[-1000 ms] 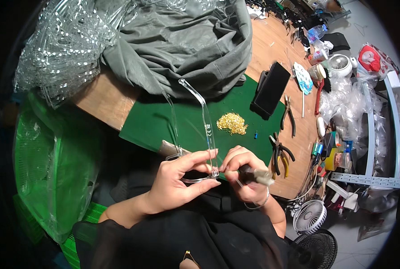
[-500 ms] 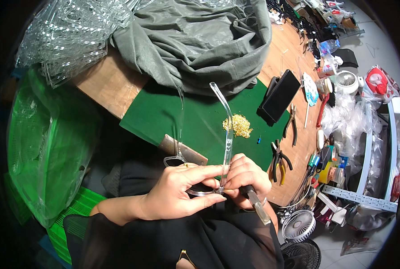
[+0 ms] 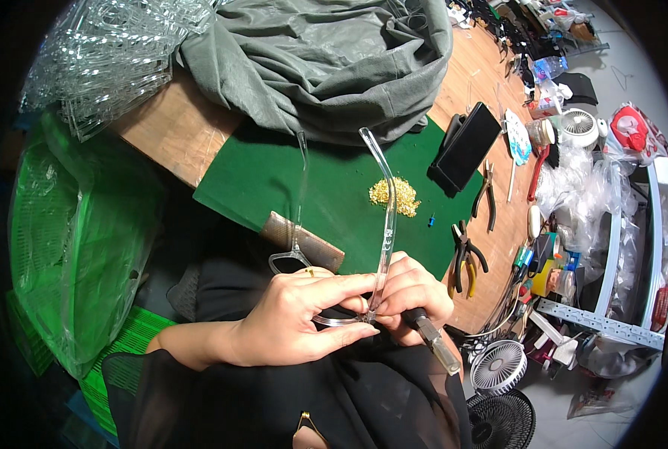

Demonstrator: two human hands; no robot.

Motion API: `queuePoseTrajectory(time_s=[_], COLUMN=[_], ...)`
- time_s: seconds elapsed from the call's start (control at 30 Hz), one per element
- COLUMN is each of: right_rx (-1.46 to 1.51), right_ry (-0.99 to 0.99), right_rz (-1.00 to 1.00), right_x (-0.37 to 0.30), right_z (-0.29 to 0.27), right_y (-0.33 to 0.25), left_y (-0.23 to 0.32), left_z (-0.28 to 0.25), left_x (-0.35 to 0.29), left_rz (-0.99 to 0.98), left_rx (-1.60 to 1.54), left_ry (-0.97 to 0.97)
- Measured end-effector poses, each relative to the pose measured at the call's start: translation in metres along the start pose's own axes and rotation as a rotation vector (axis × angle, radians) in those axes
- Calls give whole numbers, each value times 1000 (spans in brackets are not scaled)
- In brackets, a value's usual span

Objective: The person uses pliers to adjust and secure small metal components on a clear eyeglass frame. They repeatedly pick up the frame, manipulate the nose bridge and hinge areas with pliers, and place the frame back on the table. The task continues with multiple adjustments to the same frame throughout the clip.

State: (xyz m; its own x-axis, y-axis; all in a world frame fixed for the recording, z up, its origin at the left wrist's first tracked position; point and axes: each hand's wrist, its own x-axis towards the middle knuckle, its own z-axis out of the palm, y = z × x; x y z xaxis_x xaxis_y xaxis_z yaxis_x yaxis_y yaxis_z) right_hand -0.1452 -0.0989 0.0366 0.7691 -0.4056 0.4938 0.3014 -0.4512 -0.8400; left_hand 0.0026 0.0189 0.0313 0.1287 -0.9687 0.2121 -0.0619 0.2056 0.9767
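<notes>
Wooden bench [image 3: 175,123], green mat [image 3: 251,183] laid over its near part, cluttered workspace at right. A clear spectacle frame [image 3: 391,217] is held just off the near edge of the mat, both temples up. The left hand [image 3: 293,318] pinches it at the near hinge, thumb below and fingers above; the right hand [image 3: 416,295] meets it there, closed around a hand tool [image 3: 436,343] with a greyish butt end — its working tip is hidden by the fingers. Possible faults: the tool could slip if the pinch loosens, scratching the plastic; side pressure on a raised temple could strain the hinge. Appearance: glossy, colourless, see-through, pale marking on the near temple, curved tips; far rim visible above the left hand, beside a brownish block [image 3: 323,252] at the mat's edge. Farther out: a pile of gold-coloured bits [image 3: 403,198], a small blue-headed item [image 3: 431,221], black phone [image 3: 472,142], yellow-and-black pliers [image 3: 461,258]; beyond — grey cloth [image 3: 311,75] and a heap of clear plastic pieces [image 3: 117,60].
</notes>
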Motion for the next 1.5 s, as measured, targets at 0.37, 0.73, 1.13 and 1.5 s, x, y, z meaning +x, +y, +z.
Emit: queuePoseTrajectory(time_s=[0.37, 0.73, 1.13, 1.5], right_rx=[55, 74, -54, -240], right_ry=[-16, -14, -525, -708], right_rz=[29, 102, 914, 925], right_x=[-7, -7, -20, 5], right_z=[1, 2, -23, -26], right_y=[-2, -6, -44, -53], left_y=[1, 0, -5, -4], left_z=[-2, -5, -12, -14], left_x=[-3, -1, 0, 1], left_rz=[16, -22, -21, -50], left_rx=[-35, -130, -35, -39], left_ry=[-40, -58, -77, -93])
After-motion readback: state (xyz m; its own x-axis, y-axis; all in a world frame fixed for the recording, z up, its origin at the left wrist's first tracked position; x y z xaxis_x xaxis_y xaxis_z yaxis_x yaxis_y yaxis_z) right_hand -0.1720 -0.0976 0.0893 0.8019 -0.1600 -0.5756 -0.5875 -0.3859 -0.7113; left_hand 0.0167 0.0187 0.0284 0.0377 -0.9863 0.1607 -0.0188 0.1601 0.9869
